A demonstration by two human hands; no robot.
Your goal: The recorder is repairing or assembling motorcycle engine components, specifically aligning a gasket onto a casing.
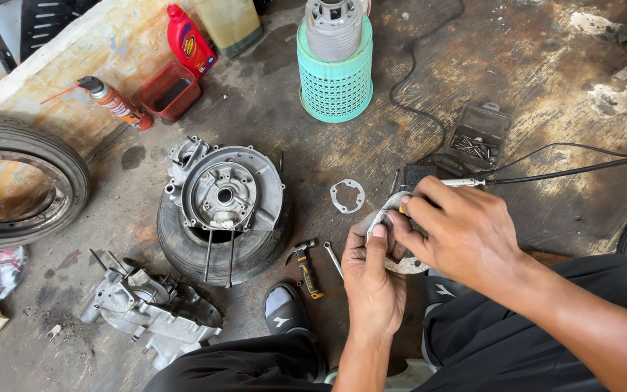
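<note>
My left hand (371, 279) holds a thin grey gasket sheet (384, 218) by its edge, thumb on top. My right hand (459, 229) comes in from the right and pinches a small tool against the same sheet; only a yellow bit of the tool shows between the fingers. A finished ring-shaped gasket (347, 196) lies on the floor just beyond the hands. A small hammer (305, 265) and a spanner (334, 260) lie to the left of my left hand.
An engine case half (226, 192) rests on a small tyre (183, 247), another case half (150, 312) lies front left. A teal basket (335, 76) bears a cylinder. Spray can (114, 101), red bottle (190, 40), red tray (170, 91), larger tyre (74, 163), parts box (479, 134), black cables (582, 168).
</note>
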